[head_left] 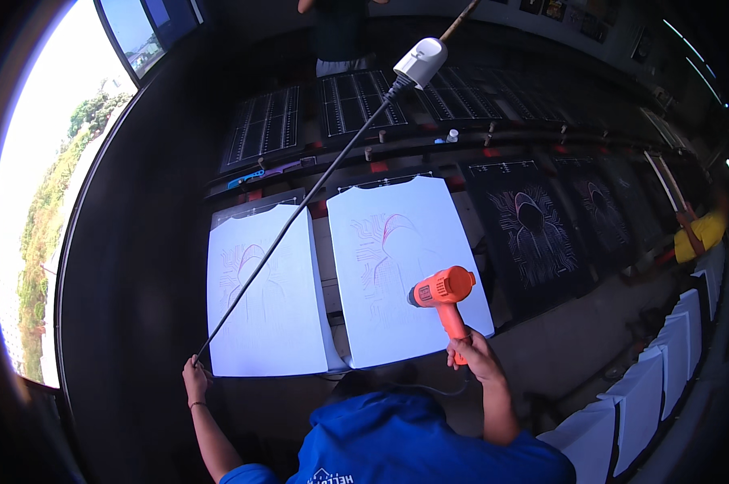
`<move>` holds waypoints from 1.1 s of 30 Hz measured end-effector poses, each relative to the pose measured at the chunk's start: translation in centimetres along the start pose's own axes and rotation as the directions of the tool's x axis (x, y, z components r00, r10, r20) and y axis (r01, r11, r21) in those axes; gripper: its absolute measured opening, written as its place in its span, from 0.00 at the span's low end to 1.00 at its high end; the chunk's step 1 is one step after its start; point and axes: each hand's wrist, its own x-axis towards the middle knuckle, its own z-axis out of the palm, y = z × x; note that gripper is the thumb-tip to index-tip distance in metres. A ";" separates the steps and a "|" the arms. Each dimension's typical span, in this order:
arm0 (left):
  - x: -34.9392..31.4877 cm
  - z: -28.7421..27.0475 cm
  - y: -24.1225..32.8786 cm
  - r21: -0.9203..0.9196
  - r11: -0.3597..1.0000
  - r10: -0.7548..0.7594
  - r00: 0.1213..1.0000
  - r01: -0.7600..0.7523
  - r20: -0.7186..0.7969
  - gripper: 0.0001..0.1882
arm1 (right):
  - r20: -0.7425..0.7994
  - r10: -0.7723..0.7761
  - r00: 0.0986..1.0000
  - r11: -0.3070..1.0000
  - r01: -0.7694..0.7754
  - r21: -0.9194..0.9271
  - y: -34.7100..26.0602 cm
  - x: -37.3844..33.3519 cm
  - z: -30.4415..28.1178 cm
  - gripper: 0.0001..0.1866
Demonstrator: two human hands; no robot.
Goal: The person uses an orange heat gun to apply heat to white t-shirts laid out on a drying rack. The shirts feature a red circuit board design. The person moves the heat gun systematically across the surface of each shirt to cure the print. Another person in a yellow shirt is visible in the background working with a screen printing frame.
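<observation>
My right hand (477, 357) is wrapped round the handle of an orange heat gun (447, 289). The gun's dark nozzle points left, over the lower right part of a white T-shirt panel (409, 323) printed with a faint hooded figure in fine lines. Beside it on the left lies a second white panel (292, 339) with a similar print. My left hand (195, 381) is closed on a black cable (274, 246) near that panel's lower left corner. The cable slants up to a white plug or socket (421, 63) overhead.
Black panels with hooded-figure prints (534, 234) lie to the right; dark panels with dotted lines (356, 101) fill the row behind. A small white bottle (452, 136) stands on the rail between. White garments (639, 403) hang lower right. A person in yellow (701, 235) is far right; another stands behind.
</observation>
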 end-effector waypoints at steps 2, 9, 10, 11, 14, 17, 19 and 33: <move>-0.8 1.9 -0.5 0.043 0.997 0.063 0.997 -0.061 -0.050 0.22 | -0.011 -0.011 1.000 1.000 0.011 0.006 -0.7 0.5 -0.9 0.15; 0.2 6.7 -4.6 0.315 0.947 0.186 0.893 -0.052 -0.410 0.20 | -0.088 0.117 0.989 0.968 -0.133 -0.211 -6.8 2.0 -2.7 0.20; 0.4 7.4 -5.4 0.334 0.942 0.185 0.878 -0.030 -0.442 0.20 | -0.090 0.140 0.986 0.949 -0.159 -0.271 -7.9 2.4 -3.0 0.20; 0.7 8.7 -5.3 0.301 0.954 0.146 0.879 -0.003 -0.453 0.20 | -0.101 0.127 0.987 0.939 -0.153 -0.308 -8.9 2.5 -3.5 0.20; 1.2 9.1 -5.3 0.274 0.961 0.122 0.844 0.031 -0.523 0.21 | -0.116 0.121 0.986 0.940 -0.152 -0.307 -11.9 3.9 -3.0 0.21; 3.7 7.4 -7.0 0.297 0.954 0.137 0.818 0.043 -0.558 0.22 | -0.071 0.029 0.997 0.965 -0.047 -0.257 -15.0 6.4 -0.7 0.21; 5.3 6.8 -6.4 0.293 0.954 0.133 0.794 0.059 -0.593 0.22 | -0.042 -0.027 0.999 0.977 0.017 -0.215 -16.4 8.8 0.7 0.24; 12.2 10.0 -2.8 0.210 0.977 0.065 0.911 0.024 -0.406 0.22 | 0.122 0.148 0.982 0.931 -0.096 -0.353 -10.1 28.8 8.2 0.20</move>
